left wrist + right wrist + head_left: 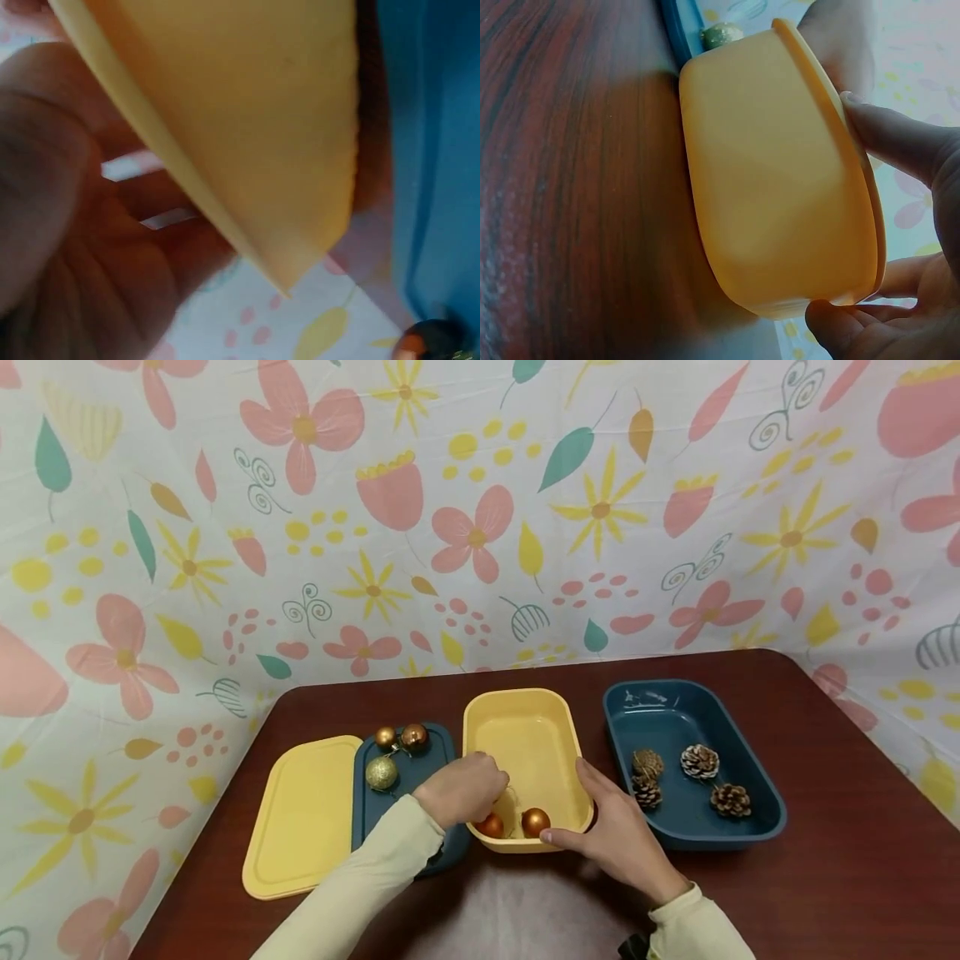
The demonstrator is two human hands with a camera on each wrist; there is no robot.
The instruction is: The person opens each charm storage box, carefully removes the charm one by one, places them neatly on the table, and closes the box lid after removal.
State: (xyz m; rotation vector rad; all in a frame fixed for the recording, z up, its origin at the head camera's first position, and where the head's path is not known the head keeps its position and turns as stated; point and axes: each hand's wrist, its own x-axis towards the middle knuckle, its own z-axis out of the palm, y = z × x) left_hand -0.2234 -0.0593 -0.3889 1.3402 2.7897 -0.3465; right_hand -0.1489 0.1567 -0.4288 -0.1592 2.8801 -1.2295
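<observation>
My left hand [465, 787] reaches over the left wall of a yellow container [525, 697], its fingers bent down inside. Beneath it lies a shiny copper Christmas ball [491, 826], partly covered by the hand; whether the fingertips pinch it is hidden. A second copper ball [536, 822] sits beside it near the front wall. My right hand [626, 837] grips the container's front right corner, thumb at the front rim and fingers along the right side. The right wrist view shows this hand [922, 217] spanning the container's outer wall [780, 172].
Left of the container, a dark blue lid [420, 777] carries a glittery gold ball [382, 772] and two shiny balls [415, 737]. A yellow lid [300, 818] lies farther left. On the right, a blue container [660, 718] holds several pine cones [700, 762].
</observation>
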